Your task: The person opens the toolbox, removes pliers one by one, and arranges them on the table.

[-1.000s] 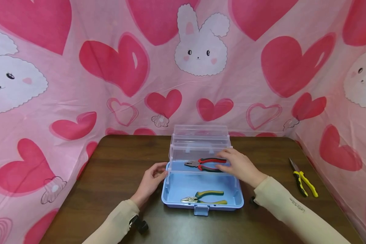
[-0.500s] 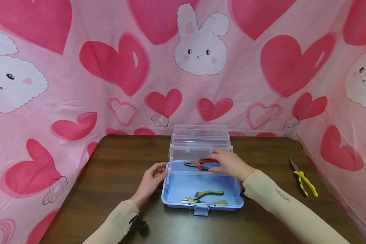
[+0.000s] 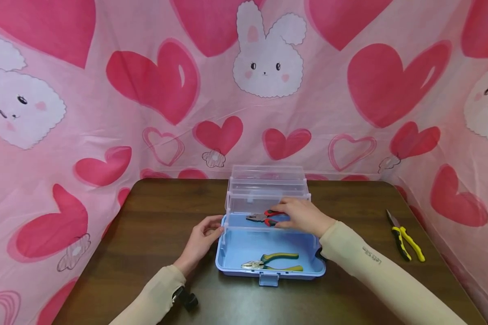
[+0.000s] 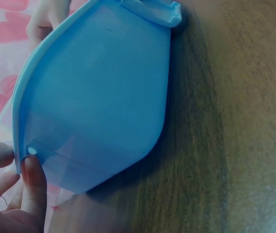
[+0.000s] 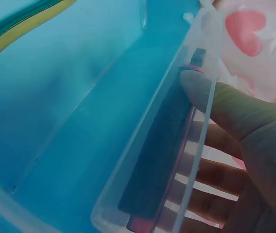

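Observation:
A blue toolbox (image 3: 264,276) stands opened on the table. Its clear plastic tray (image 3: 237,203) is raised at the back and bears red-and-black combination pliers (image 3: 255,217), jaws to the left. My right hand (image 3: 307,216) reaches in from the right and grips these pliers by the handles, which it partly hides; the right wrist view shows the thumb (image 5: 198,90) against a handle inside the tray. At the box's left end my left hand (image 3: 201,239) pinches the rim, its thumb (image 4: 33,184) on the outer wall in the left wrist view. Green-and-yellow combination pliers (image 3: 280,257) lie in the box's bottom.
Yellow-and-black long-nose pliers (image 3: 404,239) lie on the brown table (image 3: 166,198) at the right. The toolbox latch (image 3: 269,280) hangs down at the front. A pink cloth (image 3: 146,99) with hearts and rabbits surrounds the table's back and sides.
My right hand has moved left from the handle ends and closed farther along the red-and-black pliers. The left hand and the toolbox have stayed in place.

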`<state>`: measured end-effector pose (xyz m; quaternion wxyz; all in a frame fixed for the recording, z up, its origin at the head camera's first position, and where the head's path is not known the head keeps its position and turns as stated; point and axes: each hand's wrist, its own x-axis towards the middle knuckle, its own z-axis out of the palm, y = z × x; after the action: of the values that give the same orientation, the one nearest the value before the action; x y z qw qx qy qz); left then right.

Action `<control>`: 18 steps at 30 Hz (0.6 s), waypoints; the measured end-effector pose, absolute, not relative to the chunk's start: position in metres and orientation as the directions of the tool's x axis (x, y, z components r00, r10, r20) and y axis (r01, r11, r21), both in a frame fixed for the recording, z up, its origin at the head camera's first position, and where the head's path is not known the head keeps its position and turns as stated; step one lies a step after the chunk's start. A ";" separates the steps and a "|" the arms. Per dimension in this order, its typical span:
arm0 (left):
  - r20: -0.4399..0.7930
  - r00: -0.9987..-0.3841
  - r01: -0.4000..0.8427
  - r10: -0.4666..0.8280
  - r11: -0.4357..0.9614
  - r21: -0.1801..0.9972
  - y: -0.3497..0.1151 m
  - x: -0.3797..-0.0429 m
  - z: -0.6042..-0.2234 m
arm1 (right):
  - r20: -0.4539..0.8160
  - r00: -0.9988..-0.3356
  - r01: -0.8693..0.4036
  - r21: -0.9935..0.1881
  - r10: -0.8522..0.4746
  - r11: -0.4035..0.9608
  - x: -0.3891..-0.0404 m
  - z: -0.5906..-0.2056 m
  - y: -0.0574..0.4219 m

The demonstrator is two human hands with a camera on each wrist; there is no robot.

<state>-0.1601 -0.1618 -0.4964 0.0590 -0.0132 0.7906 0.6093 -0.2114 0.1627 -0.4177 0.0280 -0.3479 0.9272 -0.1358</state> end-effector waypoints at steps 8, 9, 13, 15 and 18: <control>-0.114 -0.992 -0.098 0.050 0.246 0.964 -0.164 -0.160 -0.496 | 0.046 -0.768 -0.626 -0.266 -0.639 0.733 -0.212 -0.416 0.161; -0.113 -0.992 -0.097 0.049 0.246 0.964 -0.164 -0.160 -0.496 | 0.053 -0.767 -0.629 -0.260 -0.639 0.733 -0.212 -0.416 0.161; -0.116 -0.992 -0.100 0.052 0.245 0.964 -0.164 -0.160 -0.495 | 0.066 -0.775 -0.620 -0.270 -0.629 0.736 -0.213 -0.416 0.160; -0.120 -0.991 -0.104 0.054 0.244 0.964 -0.164 -0.161 -0.494 | 0.067 -0.781 -0.611 -0.286 -0.621 0.738 -0.213 -0.416 0.160; -0.124 -0.991 -0.107 0.057 0.245 0.964 -0.165 -0.163 -0.494 | 0.059 -0.794 -0.589 -0.317 -0.605 0.743 -0.214 -0.416 0.161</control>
<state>-0.1625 -0.1651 -0.4939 0.0664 -0.0159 0.7860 0.6144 -0.2137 0.1608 -0.4162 0.0237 -0.3198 0.9332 -0.1619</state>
